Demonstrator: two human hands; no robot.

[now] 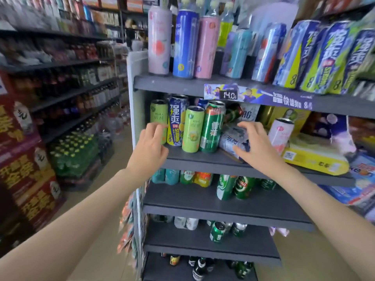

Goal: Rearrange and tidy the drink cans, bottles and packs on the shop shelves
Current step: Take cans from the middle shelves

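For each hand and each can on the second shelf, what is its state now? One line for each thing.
Left hand: open, fingers spread, at the leftmost green can.
Right hand: open, over the lying can.
Left green can: upright.
Blue-yellow can: upright.
Front green can: upright.
Dark green can: leaning.
Lying can: on its side.
Pink can: upright, on a yellow pack.
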